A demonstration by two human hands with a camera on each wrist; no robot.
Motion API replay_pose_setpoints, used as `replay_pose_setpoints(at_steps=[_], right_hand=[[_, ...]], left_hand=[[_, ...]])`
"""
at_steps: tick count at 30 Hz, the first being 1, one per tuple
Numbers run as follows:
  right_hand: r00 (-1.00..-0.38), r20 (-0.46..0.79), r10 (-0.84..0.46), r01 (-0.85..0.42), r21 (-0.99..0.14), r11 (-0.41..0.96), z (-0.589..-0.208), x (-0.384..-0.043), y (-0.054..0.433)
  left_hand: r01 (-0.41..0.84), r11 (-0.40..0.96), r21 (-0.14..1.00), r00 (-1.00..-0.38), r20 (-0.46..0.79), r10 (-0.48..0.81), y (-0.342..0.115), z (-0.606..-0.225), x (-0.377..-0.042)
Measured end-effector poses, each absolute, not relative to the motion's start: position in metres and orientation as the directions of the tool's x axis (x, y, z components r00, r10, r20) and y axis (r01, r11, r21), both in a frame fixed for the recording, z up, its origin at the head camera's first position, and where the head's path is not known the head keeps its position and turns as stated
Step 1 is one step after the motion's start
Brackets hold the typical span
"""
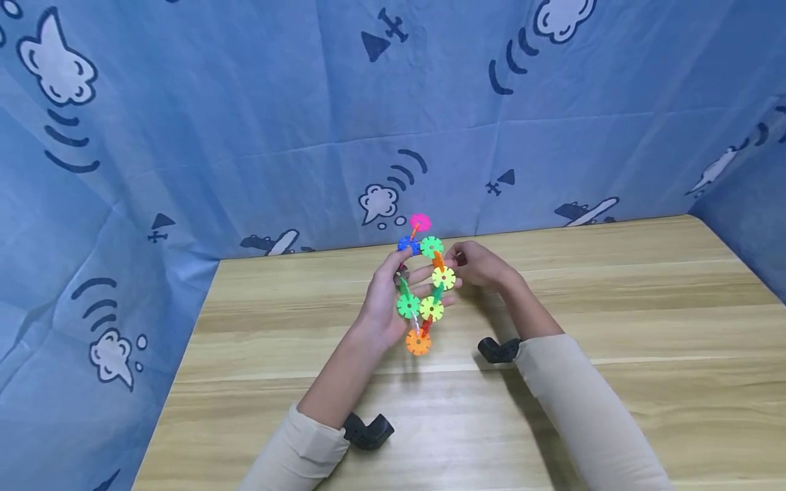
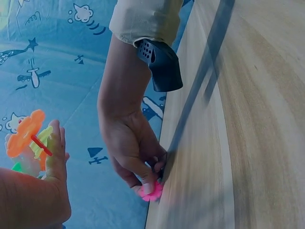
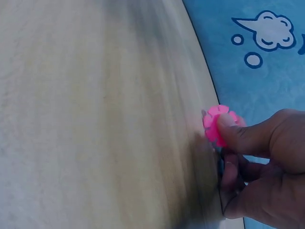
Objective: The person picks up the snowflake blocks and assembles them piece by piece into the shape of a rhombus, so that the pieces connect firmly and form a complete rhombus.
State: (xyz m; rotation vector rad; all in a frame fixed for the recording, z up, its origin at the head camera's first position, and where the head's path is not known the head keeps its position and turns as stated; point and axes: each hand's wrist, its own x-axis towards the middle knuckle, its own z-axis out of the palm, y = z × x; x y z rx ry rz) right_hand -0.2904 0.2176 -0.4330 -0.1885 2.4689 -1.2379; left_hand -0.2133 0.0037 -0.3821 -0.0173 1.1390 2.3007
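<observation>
My left hand (image 1: 382, 303) holds a loop of linked notched plastic discs (image 1: 431, 309), its thumb by a blue disc (image 1: 405, 243) and its fingers stretched behind the loop. Green, yellow and orange discs make up the loop's sides, with an orange disc (image 1: 419, 342) at the bottom. Above the blue one, a pink disc (image 1: 420, 222) sticks up on an orange link. Just right of the loop, my right hand (image 1: 484, 264) pinches a separate pink notched disc (image 3: 213, 125) between thumb and fingers. This second pink disc also shows in the left wrist view, but is hidden in the head view.
Both hands are above a light wooden table (image 1: 645, 327). A blue printed cloth (image 1: 258, 136) stands along its back edge and the sides. Black wrist devices (image 1: 368, 432) are worn at both cuffs.
</observation>
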Motion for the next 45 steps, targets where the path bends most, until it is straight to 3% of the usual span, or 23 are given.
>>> replay_pose_setpoints(at_steps=[4,13,22,31,35,45], right_hand=[[-0.914,-0.271,-0.303,0.061,-0.828,0.557,-0.431,-0.290,0.223],[-0.910,-0.329,-0.251,0.229,-0.906,0.357,-0.424,-0.285,0.229],[-0.961,-0.183,-0.207,0.135,-0.965,0.225,-0.391,-0.274,0.229],[-0.990,-0.004,-0.143,-0.030,-0.973,0.230,-0.366,-0.256,0.218],[-0.988,0.048,-0.149,-0.091,-0.951,0.294,-0.359,-0.247,0.215],[-0.994,0.093,-0.066,-0.112,-0.891,0.441,-0.351,-0.234,0.206]], left_hand=[[-0.494,-0.482,0.723,-0.840,-0.253,0.480,0.004,-0.381,-0.214],[-0.495,-0.460,0.737,-0.846,-0.290,0.446,0.004,-0.380,-0.211],[-0.458,-0.455,0.763,-0.840,-0.205,0.503,0.005,-0.379,-0.210],[-0.471,-0.455,0.756,-0.832,-0.210,0.513,0.008,-0.378,-0.211],[-0.469,-0.457,0.755,-0.833,-0.207,0.513,0.010,-0.380,-0.210],[-0.475,-0.462,0.749,-0.829,-0.203,0.522,0.010,-0.380,-0.208]])
